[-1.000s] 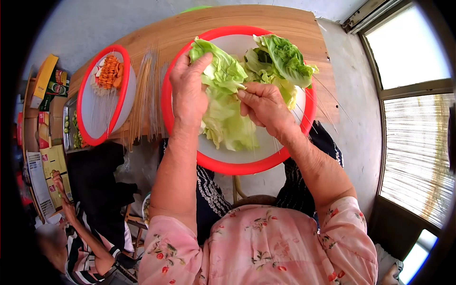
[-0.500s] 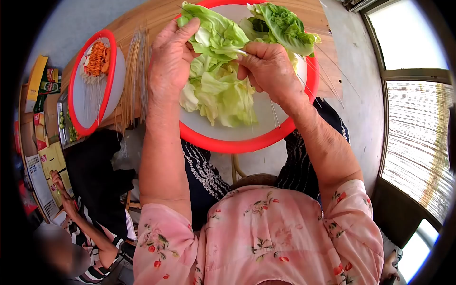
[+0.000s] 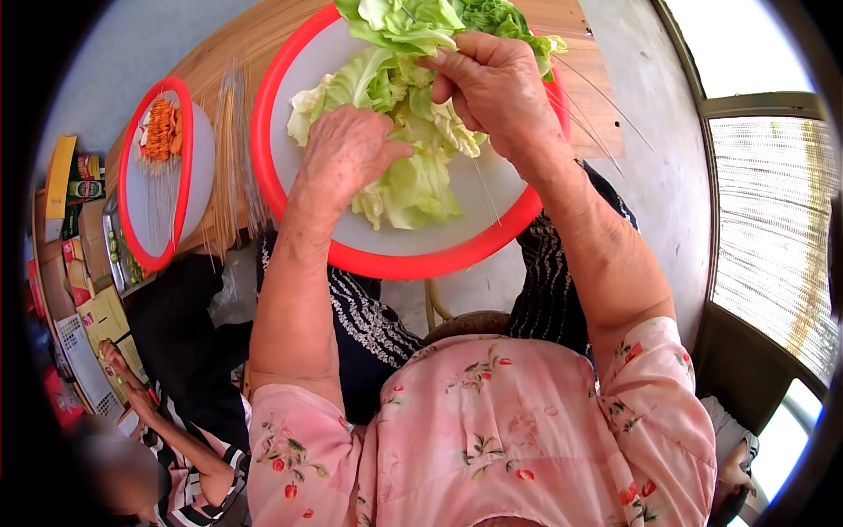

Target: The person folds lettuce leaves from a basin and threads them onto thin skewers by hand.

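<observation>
My right hand (image 3: 505,88) pinches the near end of a bunch of green lettuce leaves (image 3: 395,25) at the far side of the basin; a thin skewer seems to run through the bunch. Down among the loose pale lettuce leaves (image 3: 413,193), my left hand (image 3: 345,154) has its fingers curled at a leaf, thumb toward the right. Its fingertips are partly hidden. Both hands are over a white basin with a red rim (image 3: 421,265). A darker green head of lettuce (image 3: 496,22) lies behind my right hand, at the far rim.
Thin skewers (image 3: 233,149) lie on the wooden table (image 3: 255,44), left of the basin. Beyond them, a smaller red-rimmed basket (image 3: 186,206) holds orange skewered pieces (image 3: 162,132). More skewers (image 3: 606,101) stick out at right. Another person (image 3: 198,448) sits at lower left by boxes.
My left hand has let go of the upper lettuce bunch and come down to the loose leaves. My right hand, still on the bunch, has moved slightly up. The basin has shifted left in view.
</observation>
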The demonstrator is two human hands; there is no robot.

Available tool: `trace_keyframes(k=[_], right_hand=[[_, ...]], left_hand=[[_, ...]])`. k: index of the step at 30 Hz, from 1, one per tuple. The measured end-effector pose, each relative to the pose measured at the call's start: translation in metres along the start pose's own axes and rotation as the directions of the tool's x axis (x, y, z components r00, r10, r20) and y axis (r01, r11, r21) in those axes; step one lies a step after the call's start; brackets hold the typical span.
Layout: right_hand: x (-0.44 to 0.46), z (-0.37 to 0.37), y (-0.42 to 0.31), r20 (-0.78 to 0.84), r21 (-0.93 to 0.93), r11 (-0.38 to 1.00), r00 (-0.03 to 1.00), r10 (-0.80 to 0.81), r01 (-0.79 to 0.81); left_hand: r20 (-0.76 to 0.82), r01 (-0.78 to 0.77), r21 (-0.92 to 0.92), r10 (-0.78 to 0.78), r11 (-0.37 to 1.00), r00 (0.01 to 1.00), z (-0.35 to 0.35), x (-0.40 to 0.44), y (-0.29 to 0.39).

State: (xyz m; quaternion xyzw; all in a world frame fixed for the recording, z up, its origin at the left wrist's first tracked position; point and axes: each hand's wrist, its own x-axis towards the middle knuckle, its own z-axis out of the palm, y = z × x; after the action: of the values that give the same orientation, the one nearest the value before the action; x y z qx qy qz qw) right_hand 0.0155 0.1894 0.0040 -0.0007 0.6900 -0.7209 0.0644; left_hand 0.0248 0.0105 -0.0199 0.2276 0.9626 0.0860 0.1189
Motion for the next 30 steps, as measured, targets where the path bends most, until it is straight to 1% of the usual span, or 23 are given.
trace_keyframes(k=[1,4,7,10,13,14,15,16,17,18,19,20,22,23,26,27,30], right_hand=[[0.0,0.0,0.0,-0.003,0.005,1.0,1.0,-0.001,0.001],[0.001,-0.001,0.002,-0.003,0.011,1.0,1.0,-0.013,0.013],[0.001,-0.001,0.003,0.0,-0.004,1.0,1.0,-0.007,0.007],[0.001,-0.004,0.002,-0.004,-0.003,1.0,1.0,-0.005,0.005],[-0.001,-0.005,0.0,-0.013,-0.005,1.0,1.0,0.009,-0.009],[0.0,-0.006,0.002,-0.017,0.01,1.0,1.0,0.02,-0.019],[0.0,-0.006,0.003,-0.022,0.024,0.999,0.999,0.031,-0.03],[0.0,-0.006,0.002,-0.047,0.061,0.997,0.997,0.056,-0.053],[-0.001,-0.004,0.0,-0.069,0.098,0.992,0.994,0.08,-0.073],[-0.002,-0.003,-0.001,-0.091,0.135,0.986,0.99,0.106,-0.093],[-0.001,-0.004,-0.002,-0.054,0.211,0.968,0.987,0.15,-0.136],[0.0,-0.002,-0.001,-0.031,0.225,0.958,0.981,0.19,-0.178],[0.003,0.0,-0.001,0.015,0.244,0.934,0.964,0.267,-0.263],[0.002,0.002,-0.003,0.054,0.262,0.925,0.961,0.272,-0.276],[-0.005,0.013,-0.007,0.047,0.251,0.95,0.983,0.18,-0.186],[-0.004,0.013,-0.005,0.066,0.244,0.937,0.969,0.24,-0.249],[-0.002,0.014,0.006,0.019,0.214,0.96,0.983,0.181,-0.181]], left_hand=[[0.048,0.046,0.013,-0.046,0.999,0.998,-0.002,0.0,0.005],[0.113,0.06,0.056,-0.066,0.997,0.991,-0.002,0.002,0.021],[0.158,0.022,0.117,-0.041,0.993,0.987,0.005,0.003,0.03],[0.149,0.121,0.138,-0.142,0.983,0.979,0.022,0.009,0.024],[0.007,0.159,-0.165,-0.16,0.973,0.987,0.01,0.005,0.0],[0.017,0.2,-0.407,-0.212,0.891,0.977,0.004,0.003,-0.007],[0.038,0.224,-0.624,-0.257,0.749,0.966,-0.003,0.001,-0.014],[0.065,0.227,-0.799,-0.295,0.557,0.953,-0.01,0.0,-0.021],[0.125,0.225,-0.892,-0.265,0.392,0.956,-0.017,-0.002,-0.028],[0.111,0.183,-0.95,-0.273,0.254,0.955,-0.019,-0.002,-0.027],[0.102,0.137,-0.984,-0.282,0.11,0.954,-0.021,-0.002,-0.025],[0.095,0.088,-0.995,-0.291,-0.038,0.952,-0.022,-0.002,-0.023],[0.038,0.011,-0.994,-0.247,-0.109,0.968,-0.029,-0.002,-0.018],[0.022,-0.012,-0.99,-0.238,-0.141,0.971,-0.03,-0.001,-0.018],[-0.021,-0.073,-0.972,-0.227,-0.223,0.974,-0.027,0.001,-0.017],[-0.029,-0.087,-0.964,-0.226,-0.251,0.974,-0.024,0.002,-0.017],[-0.046,-0.113,-0.95,-0.227,-0.291,0.973,-0.021,0.005,-0.017]])
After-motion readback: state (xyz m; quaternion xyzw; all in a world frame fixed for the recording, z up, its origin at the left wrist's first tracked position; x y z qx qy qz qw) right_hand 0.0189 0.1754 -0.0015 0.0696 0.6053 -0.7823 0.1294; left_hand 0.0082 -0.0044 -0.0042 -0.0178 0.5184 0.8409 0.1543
